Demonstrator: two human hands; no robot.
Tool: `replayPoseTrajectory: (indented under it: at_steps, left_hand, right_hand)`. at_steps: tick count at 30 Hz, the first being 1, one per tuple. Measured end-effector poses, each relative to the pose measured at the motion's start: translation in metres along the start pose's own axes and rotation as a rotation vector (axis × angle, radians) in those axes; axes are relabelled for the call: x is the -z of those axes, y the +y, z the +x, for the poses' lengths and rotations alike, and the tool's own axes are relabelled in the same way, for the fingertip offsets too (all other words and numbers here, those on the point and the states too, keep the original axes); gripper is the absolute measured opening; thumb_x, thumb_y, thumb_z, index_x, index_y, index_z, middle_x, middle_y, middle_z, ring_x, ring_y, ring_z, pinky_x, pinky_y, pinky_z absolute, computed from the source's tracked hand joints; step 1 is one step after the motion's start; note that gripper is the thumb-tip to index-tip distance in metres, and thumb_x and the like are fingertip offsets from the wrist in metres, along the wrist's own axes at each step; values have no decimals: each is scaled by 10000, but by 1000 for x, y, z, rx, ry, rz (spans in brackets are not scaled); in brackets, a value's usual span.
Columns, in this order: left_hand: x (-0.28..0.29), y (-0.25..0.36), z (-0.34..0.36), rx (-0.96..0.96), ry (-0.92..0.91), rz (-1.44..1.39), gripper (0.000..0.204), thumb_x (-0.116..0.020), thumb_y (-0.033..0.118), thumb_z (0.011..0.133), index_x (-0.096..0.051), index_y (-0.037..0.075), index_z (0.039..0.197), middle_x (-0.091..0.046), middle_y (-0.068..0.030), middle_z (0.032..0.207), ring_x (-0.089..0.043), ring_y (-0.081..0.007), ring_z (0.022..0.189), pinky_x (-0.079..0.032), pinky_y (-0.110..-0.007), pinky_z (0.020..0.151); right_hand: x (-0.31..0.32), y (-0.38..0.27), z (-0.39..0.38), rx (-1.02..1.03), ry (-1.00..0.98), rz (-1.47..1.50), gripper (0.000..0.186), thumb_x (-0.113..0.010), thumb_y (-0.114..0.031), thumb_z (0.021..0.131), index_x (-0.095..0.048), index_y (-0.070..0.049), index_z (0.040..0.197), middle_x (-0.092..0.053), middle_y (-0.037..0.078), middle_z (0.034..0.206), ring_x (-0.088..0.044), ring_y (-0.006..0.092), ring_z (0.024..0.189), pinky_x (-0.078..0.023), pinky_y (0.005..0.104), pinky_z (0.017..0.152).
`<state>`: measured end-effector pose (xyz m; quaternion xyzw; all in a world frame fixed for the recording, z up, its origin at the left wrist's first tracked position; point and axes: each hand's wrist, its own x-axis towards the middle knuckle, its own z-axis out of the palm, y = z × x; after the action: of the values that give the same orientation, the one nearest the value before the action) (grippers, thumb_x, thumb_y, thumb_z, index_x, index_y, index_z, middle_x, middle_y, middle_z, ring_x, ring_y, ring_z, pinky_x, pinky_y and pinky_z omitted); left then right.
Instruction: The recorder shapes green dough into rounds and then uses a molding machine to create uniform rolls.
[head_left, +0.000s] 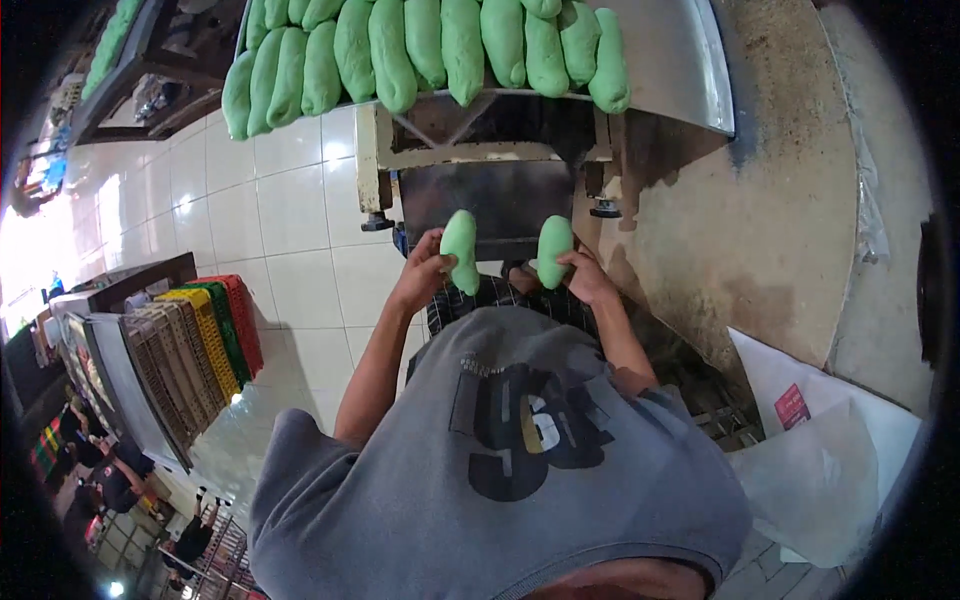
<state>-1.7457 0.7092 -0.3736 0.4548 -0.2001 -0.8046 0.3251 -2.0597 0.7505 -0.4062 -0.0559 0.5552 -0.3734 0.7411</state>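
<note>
My left hand [425,272] grips a short, thick roll of pale green dough [460,252] by its left side, with the roll upright in the picture. A second green dough roll [554,250] is pinched in my right hand [588,275], fingers closed on its lower right part. The two rolls are apart, level with each other in front of my lap. Beyond them, many longer green dough rolls [462,50] lie side by side in rows on a metal tabletop [690,60].
A pale framed stand [370,165] with dark panels supports the tabletop. Stacked plastic crates [215,330] in beige, yellow, green and red stand at left on tiles. White sacks [830,430] lie at right beside a stained wall [720,250]. Other people [120,485] appear at far lower left.
</note>
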Motion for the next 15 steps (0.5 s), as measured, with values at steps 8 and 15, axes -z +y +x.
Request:
replayPoseTrajectory:
  at_steps: [8, 15]
  left_hand:
    - [-62, 19, -23, -81, -82, -652, 554, -465, 636, 872, -546, 95, 962, -548, -44, 751, -548, -199, 655, -462, -383, 593]
    - [-84, 19, -34, -152, 132, -534, 541, -533, 592, 837, -550, 57, 913, -583, -97, 850, -579, -230, 842, -488, -392, 739]
  right_hand:
    - [-54, -43, -4, 67, -423, 100, 524, -501, -484, 916, -491, -84, 1253, -595, 77, 974, -610, 204, 843, -529, 367, 718]
    - [-114, -73, -24, 75, -435, -35, 635, -369, -643, 917, -517, -92, 1196, -602, 71, 914, -624, 194, 783, -533, 358, 671]
